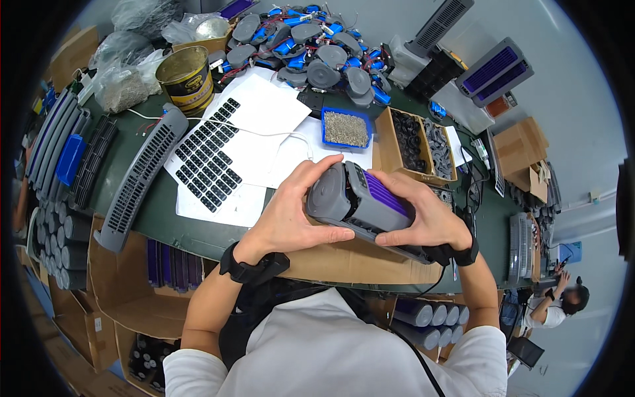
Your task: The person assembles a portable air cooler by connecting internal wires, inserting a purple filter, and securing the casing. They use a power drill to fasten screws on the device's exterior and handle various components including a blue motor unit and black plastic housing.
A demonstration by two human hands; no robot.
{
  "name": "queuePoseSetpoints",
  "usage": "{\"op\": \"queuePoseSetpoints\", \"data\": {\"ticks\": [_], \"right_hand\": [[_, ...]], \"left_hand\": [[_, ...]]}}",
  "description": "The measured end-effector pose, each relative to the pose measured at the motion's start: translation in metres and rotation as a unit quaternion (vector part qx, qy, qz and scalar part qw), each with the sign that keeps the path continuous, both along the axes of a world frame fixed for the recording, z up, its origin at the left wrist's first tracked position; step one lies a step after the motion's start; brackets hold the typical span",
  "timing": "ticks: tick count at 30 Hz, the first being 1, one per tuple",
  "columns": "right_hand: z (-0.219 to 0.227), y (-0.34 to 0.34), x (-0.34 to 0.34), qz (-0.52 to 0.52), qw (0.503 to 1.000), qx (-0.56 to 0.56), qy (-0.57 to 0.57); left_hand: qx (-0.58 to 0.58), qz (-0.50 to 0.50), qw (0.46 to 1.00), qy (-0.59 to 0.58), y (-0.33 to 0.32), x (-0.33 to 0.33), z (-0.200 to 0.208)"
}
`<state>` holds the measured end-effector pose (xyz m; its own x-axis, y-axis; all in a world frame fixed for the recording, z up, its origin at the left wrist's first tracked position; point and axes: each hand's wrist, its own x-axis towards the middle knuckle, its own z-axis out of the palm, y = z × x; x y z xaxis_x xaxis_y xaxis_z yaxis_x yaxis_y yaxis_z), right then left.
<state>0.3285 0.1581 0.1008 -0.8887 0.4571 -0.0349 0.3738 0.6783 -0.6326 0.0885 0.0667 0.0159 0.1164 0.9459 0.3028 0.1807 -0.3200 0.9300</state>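
Note:
Close in front of me, above the near edge of the table, I hold a grey and purple plastic housing (357, 215) tilted between both hands. My left hand (284, 217) is wrapped round its rounded grey end piece (328, 192), thumb along the lower edge. On the other side, my right hand (433, 215) grips the body next to the purple slatted panel (385, 196), its thumb pointing inward. A dark gap shows between the end piece and the body. Beneath lies a flat brown cardboard sheet (331, 266). The underside of the housing is hidden.
Beyond my hands stand a blue tray of small screws (345, 128) and a box of black round parts (408, 142). White sheets with black pads (210, 159) lie left, beside a long grey grille (142, 178). Grey parts with blue batteries (324, 73) pile up behind. Another person (552, 308) sits far right.

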Motion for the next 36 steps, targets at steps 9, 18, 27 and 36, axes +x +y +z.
{"op": "queuePoseSetpoints", "data": {"ticks": [9,18,27,36], "right_hand": [[0.008,-0.027,-0.009,-0.051,0.994,0.076,-0.062],[-0.026,-0.05,-0.021,-0.069,0.974,0.213,0.022],[-0.068,-0.009,0.083,-0.035,0.989,-0.14,-0.02],[-0.078,-0.027,0.083,-0.104,0.985,-0.134,0.026]], "left_hand": [[0.01,0.017,0.999,-0.028,-0.01,0.007,0.002],[-0.033,0.163,0.971,-0.169,-0.008,0.035,0.002],[0.175,0.018,0.975,-0.134,-0.027,-0.021,0.01],[0.185,0.046,0.971,-0.143,-0.03,-0.015,0.001]]}}
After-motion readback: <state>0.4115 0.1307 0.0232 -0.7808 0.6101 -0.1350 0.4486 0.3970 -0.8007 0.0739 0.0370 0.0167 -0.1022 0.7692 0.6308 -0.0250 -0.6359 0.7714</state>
